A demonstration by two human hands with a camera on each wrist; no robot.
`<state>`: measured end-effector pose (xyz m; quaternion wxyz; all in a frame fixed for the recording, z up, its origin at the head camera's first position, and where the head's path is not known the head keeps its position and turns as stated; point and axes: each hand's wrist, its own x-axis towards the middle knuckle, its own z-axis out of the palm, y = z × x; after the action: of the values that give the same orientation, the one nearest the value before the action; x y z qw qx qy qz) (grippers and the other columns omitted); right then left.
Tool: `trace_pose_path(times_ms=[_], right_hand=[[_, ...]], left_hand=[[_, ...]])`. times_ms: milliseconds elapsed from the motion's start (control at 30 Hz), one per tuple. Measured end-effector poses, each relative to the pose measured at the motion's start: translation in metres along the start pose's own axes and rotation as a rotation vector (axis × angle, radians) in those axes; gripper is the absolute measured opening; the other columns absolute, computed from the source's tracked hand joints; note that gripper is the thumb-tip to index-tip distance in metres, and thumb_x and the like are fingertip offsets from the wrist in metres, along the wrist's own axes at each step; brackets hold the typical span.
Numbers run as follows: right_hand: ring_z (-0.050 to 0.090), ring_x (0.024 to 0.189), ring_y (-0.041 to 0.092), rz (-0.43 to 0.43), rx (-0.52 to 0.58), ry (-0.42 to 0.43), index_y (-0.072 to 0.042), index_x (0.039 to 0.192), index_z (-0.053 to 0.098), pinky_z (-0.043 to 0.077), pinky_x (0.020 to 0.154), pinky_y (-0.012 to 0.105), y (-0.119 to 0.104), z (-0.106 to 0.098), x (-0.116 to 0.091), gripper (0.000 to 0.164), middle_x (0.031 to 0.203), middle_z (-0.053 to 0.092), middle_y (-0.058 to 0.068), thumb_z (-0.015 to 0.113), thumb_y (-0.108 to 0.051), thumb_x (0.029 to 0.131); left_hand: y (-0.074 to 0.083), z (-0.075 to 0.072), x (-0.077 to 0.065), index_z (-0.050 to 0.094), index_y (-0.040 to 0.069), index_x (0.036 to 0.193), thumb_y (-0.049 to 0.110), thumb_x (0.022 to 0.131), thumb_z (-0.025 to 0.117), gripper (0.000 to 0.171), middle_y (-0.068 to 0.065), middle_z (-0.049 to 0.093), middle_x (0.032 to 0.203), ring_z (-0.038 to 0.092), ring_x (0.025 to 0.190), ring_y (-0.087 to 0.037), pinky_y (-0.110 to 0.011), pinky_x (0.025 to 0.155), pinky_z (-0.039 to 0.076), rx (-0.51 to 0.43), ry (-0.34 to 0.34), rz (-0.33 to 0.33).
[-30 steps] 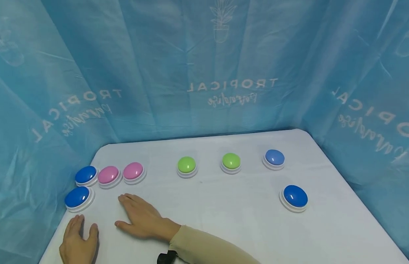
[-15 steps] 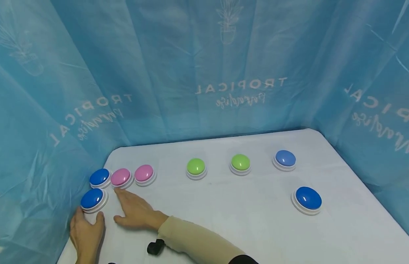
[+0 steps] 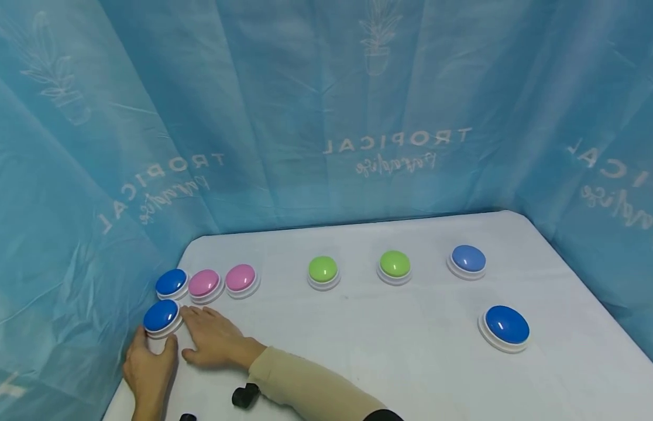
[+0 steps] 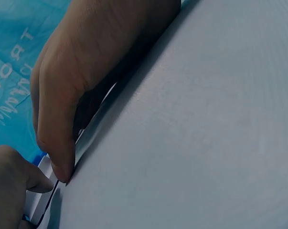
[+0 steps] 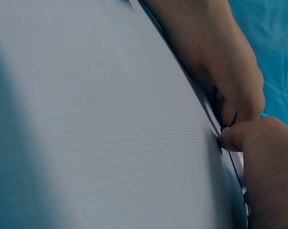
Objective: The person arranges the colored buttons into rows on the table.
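Note:
My left hand (image 3: 150,369) is at the lower left of the head view, its fingertips and thumb at the near side of a blue dome push button (image 3: 161,316) with a white round base. On the button's right side, my right hand (image 3: 217,339) lies low over the table with its fingers extended, the tips at the base. Just behind stand another blue button (image 3: 171,282) and two pink buttons (image 3: 203,283), close together in a row. Both wrist views show the hands close together by the white base (image 4: 38,202); most of that button is hidden there.
Two green buttons (image 3: 323,269) stand along the back of the white table (image 3: 368,351). At the right are a lighter blue button (image 3: 468,259) and a darker blue button (image 3: 507,325). Blue printed curtains (image 3: 284,117) enclose the table's back and sides.
Both hands have come up to the near blue button, which has shifted slightly toward the row behind it. The whole head view has also shifted, so everything appears farther right.

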<state>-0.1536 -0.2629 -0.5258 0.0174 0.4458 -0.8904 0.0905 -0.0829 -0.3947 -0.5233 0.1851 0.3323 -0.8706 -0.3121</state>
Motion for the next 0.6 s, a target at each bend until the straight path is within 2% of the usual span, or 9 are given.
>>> trace_pose_path(times_ms=[200,367,500,600], right_hand=[[0.026,0.159,0.004,0.006,-0.010,0.018,-0.013,0.169,0.019,0.021,0.128,0.019,-0.003,0.000,0.002,0.091,0.173,0.030,-0.008,0.056,-0.059,0.100],[0.023,0.160,0.004,0.000,-0.006,0.004,-0.013,0.170,0.014,0.019,0.129,0.019,-0.003,-0.003,0.006,0.093,0.175,0.024,-0.008,0.054,-0.061,0.101],[0.024,0.160,0.004,-0.016,0.000,-0.002,-0.012,0.170,0.016,0.019,0.129,0.019,0.000,-0.003,0.002,0.095,0.175,0.026,-0.007,0.057,-0.061,0.099],[0.022,0.160,0.004,-0.035,0.034,-0.020,-0.012,0.170,0.015,0.017,0.129,0.017,0.000,0.000,-0.004,0.096,0.175,0.025,-0.007,0.058,-0.061,0.098]], left_hand=[[-0.001,-0.001,-0.001,0.033,-0.008,0.159,0.020,0.094,0.066,0.078,-0.037,0.041,0.157,0.037,0.145,-0.058,-0.068,0.124,0.021,-0.013,-0.001,-0.012],[-0.003,-0.003,0.000,0.041,-0.008,0.156,0.019,0.095,0.066,0.071,-0.033,0.044,0.155,0.040,0.143,-0.057,-0.068,0.121,0.022,-0.072,0.049,-0.008],[-0.003,-0.002,-0.007,0.044,-0.008,0.154,0.018,0.094,0.068,0.068,-0.032,0.046,0.153,0.042,0.142,-0.058,-0.069,0.121,0.023,-0.098,0.064,-0.024],[-0.003,-0.003,-0.016,0.044,-0.007,0.154,0.017,0.095,0.066,0.067,-0.032,0.047,0.153,0.041,0.143,-0.058,-0.068,0.124,0.020,-0.096,0.053,-0.067]])
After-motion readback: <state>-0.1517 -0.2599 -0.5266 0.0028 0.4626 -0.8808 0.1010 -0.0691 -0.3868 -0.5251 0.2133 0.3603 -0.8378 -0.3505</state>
